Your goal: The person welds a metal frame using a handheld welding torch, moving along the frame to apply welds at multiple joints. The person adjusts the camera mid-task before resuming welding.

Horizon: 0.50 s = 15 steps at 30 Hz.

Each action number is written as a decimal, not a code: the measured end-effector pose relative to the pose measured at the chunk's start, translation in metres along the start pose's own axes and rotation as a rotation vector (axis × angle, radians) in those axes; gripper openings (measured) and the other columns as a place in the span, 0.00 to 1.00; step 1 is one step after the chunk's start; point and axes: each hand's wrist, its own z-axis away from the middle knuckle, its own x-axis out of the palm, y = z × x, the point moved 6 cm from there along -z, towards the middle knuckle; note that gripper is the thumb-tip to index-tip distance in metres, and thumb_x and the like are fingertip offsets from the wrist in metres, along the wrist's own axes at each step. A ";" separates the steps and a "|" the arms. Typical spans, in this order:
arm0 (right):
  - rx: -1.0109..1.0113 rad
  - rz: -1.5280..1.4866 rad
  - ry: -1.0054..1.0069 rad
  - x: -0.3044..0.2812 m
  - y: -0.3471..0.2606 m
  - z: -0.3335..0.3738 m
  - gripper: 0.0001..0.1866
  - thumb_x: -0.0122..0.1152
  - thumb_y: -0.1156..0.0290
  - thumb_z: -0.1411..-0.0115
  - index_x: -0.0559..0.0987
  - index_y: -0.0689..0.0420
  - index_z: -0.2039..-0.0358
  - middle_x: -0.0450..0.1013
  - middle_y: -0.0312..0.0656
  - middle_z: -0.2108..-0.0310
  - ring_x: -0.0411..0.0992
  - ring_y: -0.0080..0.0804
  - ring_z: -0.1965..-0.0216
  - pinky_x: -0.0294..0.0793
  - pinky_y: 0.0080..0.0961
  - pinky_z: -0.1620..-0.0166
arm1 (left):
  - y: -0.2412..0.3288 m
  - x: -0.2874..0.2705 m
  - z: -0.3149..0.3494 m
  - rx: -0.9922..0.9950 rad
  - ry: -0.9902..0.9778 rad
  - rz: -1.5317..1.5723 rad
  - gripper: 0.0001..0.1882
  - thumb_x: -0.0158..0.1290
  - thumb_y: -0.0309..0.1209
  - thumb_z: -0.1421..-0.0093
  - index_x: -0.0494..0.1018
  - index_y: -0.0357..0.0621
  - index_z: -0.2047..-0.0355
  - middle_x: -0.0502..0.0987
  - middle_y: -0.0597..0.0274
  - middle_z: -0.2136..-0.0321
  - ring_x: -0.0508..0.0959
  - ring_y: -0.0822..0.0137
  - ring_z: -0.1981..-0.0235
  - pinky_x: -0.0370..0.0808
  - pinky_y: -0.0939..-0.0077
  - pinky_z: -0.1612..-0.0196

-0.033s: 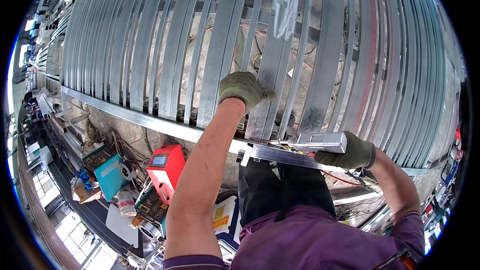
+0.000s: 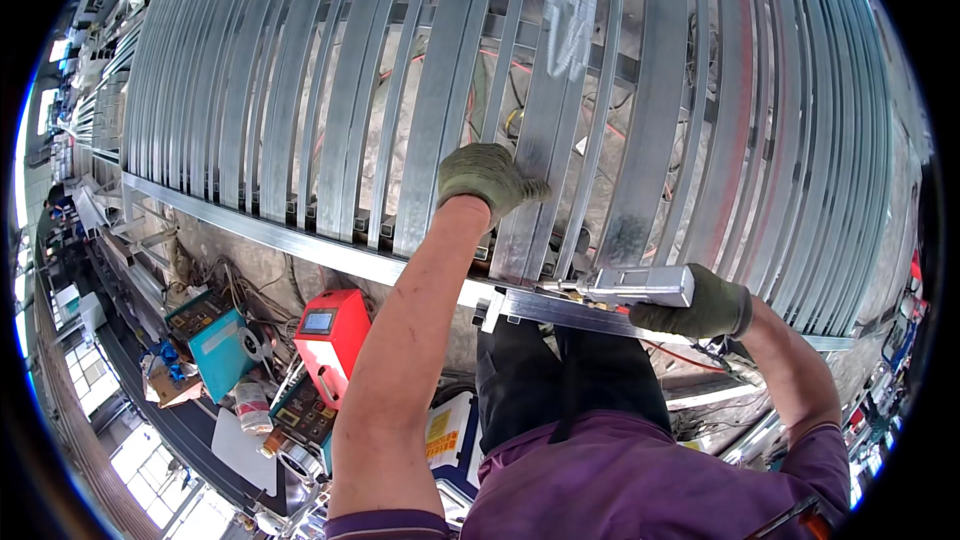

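My left hand (image 2: 488, 178), in an olive-green glove, lies on the galvanized metal bars of a long frame. Its fingers curl down over a narrow metal bar (image 2: 508, 60), and their tips are hidden. The thumb reaches right onto a wide flat bar (image 2: 537, 140). In a matching glove, my right hand (image 2: 697, 304) is closed around a silver, box-bodied welding gun (image 2: 640, 285). The gun's thin tip points left, close to the lower end of the wide bar, where the bars meet the frame's near rail (image 2: 300, 240). A short metal tube (image 2: 570, 310) lies along that rail before my waist.
Parallel bars fill the far side, with a crumpled plastic wrap (image 2: 573, 10) on one. Left of my left forearm stand a red machine with a small screen (image 2: 333, 340) and a teal box (image 2: 213, 345). Cables (image 2: 245, 280) lie on the floor by them.
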 end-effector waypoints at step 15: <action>0.061 0.052 -0.066 0.005 -0.002 0.000 0.29 0.70 0.46 0.29 0.81 0.45 0.34 0.87 0.46 0.54 0.86 0.43 0.54 0.85 0.34 0.49 | 0.001 -0.002 0.000 0.005 0.060 -0.004 0.45 0.62 0.75 0.44 0.88 0.42 0.53 0.89 0.51 0.57 0.88 0.53 0.50 0.82 0.57 0.45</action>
